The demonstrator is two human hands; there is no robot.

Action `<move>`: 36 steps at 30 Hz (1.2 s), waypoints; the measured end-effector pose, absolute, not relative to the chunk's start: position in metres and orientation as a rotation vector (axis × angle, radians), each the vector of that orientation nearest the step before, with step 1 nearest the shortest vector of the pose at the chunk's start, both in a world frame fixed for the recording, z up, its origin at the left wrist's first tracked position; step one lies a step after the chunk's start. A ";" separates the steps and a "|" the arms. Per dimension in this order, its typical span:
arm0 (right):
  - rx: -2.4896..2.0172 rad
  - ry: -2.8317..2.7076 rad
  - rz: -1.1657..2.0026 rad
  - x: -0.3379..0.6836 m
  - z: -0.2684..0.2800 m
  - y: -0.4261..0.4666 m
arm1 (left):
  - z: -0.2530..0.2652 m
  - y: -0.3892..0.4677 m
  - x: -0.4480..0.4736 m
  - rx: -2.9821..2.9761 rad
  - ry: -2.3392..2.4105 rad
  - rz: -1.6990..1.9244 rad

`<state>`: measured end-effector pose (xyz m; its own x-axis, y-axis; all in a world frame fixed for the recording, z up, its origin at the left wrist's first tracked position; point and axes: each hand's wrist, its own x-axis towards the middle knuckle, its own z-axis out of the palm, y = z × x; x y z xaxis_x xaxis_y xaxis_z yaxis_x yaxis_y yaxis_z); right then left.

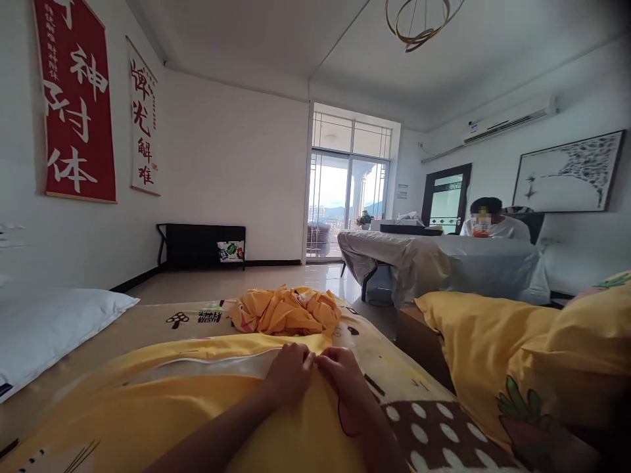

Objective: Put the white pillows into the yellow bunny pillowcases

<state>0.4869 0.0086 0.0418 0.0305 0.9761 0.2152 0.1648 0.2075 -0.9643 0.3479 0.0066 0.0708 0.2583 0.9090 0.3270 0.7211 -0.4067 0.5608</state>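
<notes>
A yellow pillowcase point(211, 420) lies in front of me, with a long opening along its far side. White material point(217, 366) shows through that opening, and a pale zipper-like edge point(197, 360) runs along it. My left hand point(290, 373) pinches the cloth at the right end of the opening. Right beside it, my right hand point(341, 376) has its fingers closed on the same edge, fingertips nearly touching the left ones. Whatever small part sits between the fingertips is hidden. Just beyond both hands lies a crumpled orange-yellow cloth point(286, 312).
Everything rests on a patterned beige blanket point(197, 320). A white pillow point(59, 328) is at left; a yellow pillow point(493, 341) sits on a brown box-like surface point(419, 335) at right. Behind stands a plastic-covered table point(424, 263) with a person point(513, 226) seated at it.
</notes>
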 end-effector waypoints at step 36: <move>-1.502 -1.980 0.232 0.494 0.052 0.000 | 0.077 0.010 0.330 2.658 1.198 0.715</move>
<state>0.4942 0.0000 0.0520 -0.1475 0.9146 0.3764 0.8030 0.3329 -0.4943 0.3305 0.0098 0.0770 0.5699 0.7365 0.3644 0.6702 -0.6732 0.3126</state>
